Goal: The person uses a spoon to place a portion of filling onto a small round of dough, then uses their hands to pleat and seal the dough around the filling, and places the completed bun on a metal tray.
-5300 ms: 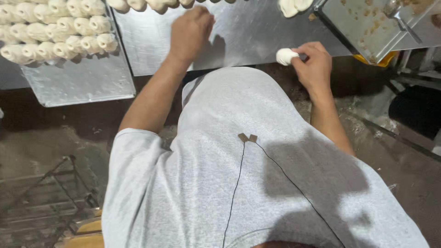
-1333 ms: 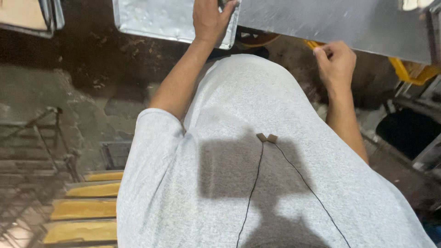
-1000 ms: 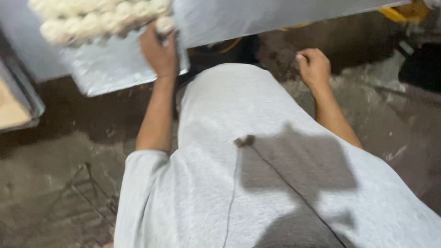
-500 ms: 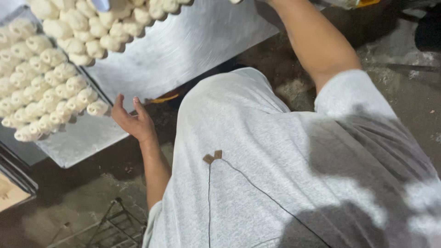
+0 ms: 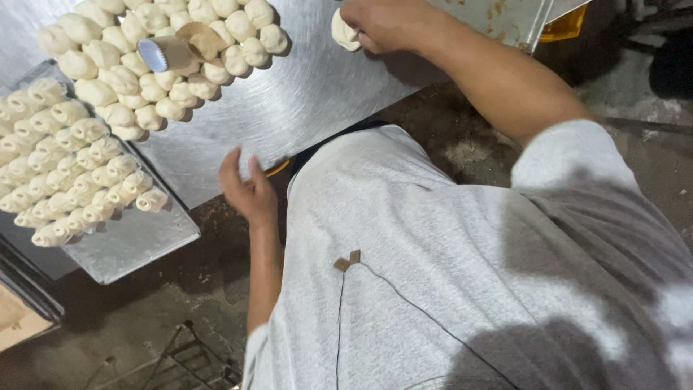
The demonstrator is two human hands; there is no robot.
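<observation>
My right hand [image 5: 382,23] rests on the steel worktable [image 5: 303,94] at the top, fingers closed around a pale dough ball [image 5: 343,32]. My left hand [image 5: 249,189] hovers at the table's near edge, fingers apart and holding nothing. A cluster of several round dough balls [image 5: 166,68] lies on the table to the upper left, with a small ridged metal cup [image 5: 160,54] sitting among them. A metal tray [image 5: 137,242] at the left carries rows of rolled dough pieces [image 5: 72,170].
My grey shirt fills the lower right, with a thin black wire and clip [image 5: 348,260] on it. A dirty concrete floor shows below the table. A wire rack [image 5: 191,357] stands at the bottom left; another tray edge [image 5: 22,318] is at far left.
The view swung and tilted; the table and dough trays now fill the upper left. My right hand reached forward onto the table and closed on a dough ball. My left hand stays open near the tray.
</observation>
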